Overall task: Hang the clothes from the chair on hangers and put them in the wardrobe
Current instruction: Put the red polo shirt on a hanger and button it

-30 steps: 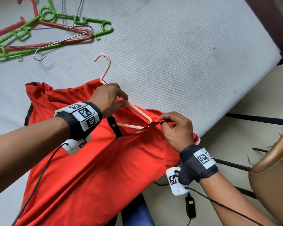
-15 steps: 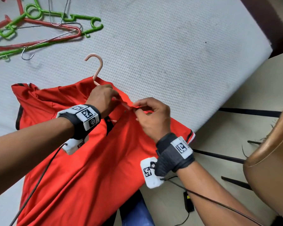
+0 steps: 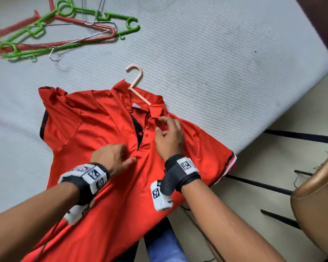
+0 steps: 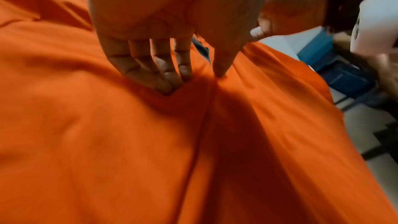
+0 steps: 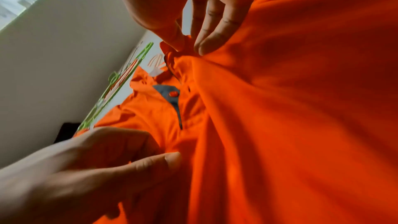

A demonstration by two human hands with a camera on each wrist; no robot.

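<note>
Head view: the pale pink plastic hanger (image 3: 137, 86) now sits inside the red polo shirt (image 3: 106, 133) on the white mattress (image 3: 216, 53), both shoulders covered where one was bare a second ago; lifting it comes next, I judge. The left hand (image 3: 112, 157) presses straight fingers into the chest. Only the right wrist view shows the right hand (image 5: 189, 40) pinching fabric beside the placket.
</note>
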